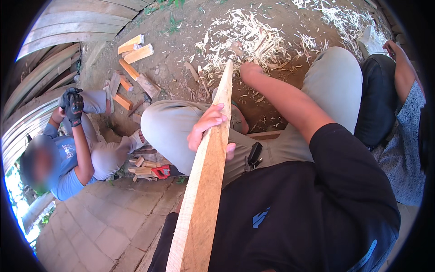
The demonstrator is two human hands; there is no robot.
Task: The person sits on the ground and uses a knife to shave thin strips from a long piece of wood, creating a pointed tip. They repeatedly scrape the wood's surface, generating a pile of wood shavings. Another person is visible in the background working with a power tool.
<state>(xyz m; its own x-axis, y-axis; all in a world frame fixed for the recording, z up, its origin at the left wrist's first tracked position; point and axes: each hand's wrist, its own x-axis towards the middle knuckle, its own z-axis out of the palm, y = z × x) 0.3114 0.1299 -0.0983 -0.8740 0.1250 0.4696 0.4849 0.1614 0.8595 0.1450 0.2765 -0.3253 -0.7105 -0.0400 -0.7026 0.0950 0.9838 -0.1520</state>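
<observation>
A long pale wooden plank [206, 181] runs from the lower edge up to its far end over the dirt. My left hand [209, 129] grips it halfway along, fingers over the left edge and thumb on the right edge, above my left knee [158, 124]. My right hand [250, 70] reaches out beside the plank's far end with fingers curled. I cannot see whether anything is in it. I sit with both knees bent, in beige trousers and a black shirt.
Pale wood shavings [253, 34] cover the dirt ahead. Short wood blocks [131, 50] lie at the upper left. A crouching person in black gloves [72, 106] is at left, with a red-handled saw [161, 171] nearby. Another person [398, 113] sits at right. Curved planks [41, 77] are stacked far left.
</observation>
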